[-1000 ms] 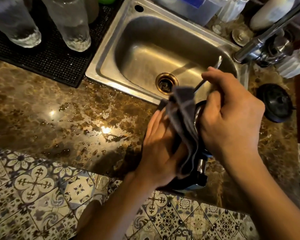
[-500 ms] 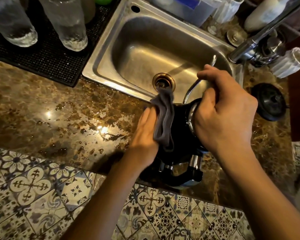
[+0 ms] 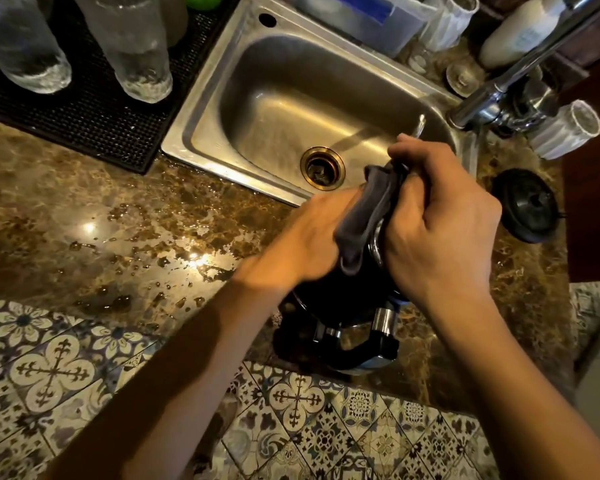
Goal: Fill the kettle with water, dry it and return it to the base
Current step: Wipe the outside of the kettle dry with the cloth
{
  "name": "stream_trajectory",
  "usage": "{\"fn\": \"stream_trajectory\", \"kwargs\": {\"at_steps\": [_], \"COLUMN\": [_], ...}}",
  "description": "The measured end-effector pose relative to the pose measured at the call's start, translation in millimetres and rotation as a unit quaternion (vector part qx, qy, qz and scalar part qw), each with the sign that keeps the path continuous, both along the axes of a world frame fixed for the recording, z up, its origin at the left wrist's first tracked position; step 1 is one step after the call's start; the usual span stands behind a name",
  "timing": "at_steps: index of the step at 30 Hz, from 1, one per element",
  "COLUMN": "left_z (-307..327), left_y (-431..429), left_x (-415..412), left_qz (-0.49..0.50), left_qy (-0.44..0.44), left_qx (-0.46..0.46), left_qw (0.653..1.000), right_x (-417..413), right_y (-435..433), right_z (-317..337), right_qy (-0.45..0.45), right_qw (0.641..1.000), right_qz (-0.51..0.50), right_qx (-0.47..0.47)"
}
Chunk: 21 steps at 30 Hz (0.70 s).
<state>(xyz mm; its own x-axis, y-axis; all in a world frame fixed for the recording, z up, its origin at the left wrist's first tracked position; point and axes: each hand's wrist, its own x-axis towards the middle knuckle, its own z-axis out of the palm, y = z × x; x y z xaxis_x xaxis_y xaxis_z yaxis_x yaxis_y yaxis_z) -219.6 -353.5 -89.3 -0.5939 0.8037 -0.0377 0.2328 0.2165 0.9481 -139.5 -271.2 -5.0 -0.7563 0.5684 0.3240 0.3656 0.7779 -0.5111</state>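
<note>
Left hand (image 3: 309, 237) presses cloth (image 3: 368, 220) against kettle (image 3: 340, 306).

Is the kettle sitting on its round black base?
No, the kettle is on the stone counter between the two hands, while the round black base lies bare off to the right.

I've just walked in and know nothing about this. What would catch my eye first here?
Two bare hands at the centre: the left hand presses a grey cloth against a black kettle, which the right hand steadies from above at the counter's front edge. Behind them lies a steel sink with a brass drain. The brown stone counter on the left is speckled with water drops.
</note>
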Motion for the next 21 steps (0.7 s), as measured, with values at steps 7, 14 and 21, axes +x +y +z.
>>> {"fn": "stream_trajectory", "kwargs": {"at_steps": [7, 14, 21], "left_z": [-5, -34, -8], "left_y": [-9, -66, -46], "left_x": [6, 96, 65], "left_qz": [0.087, -0.015, -0.003], "left_qy": [-0.164, 0.19, 0.252], "left_qx": [0.022, -0.109, 0.13], "left_qw": [0.982, 0.976, 0.959], "right_x": [-1, -1, 1], "right_y": [-2, -5, -2], "right_z": [1, 3, 2], "right_qy": [-0.015, -0.014, -0.009], "right_qw": [1.0, 1.0, 1.0], "right_qz": [-0.02, -0.02, -0.009], "right_qx": [0.003, 0.003, -0.002]}}
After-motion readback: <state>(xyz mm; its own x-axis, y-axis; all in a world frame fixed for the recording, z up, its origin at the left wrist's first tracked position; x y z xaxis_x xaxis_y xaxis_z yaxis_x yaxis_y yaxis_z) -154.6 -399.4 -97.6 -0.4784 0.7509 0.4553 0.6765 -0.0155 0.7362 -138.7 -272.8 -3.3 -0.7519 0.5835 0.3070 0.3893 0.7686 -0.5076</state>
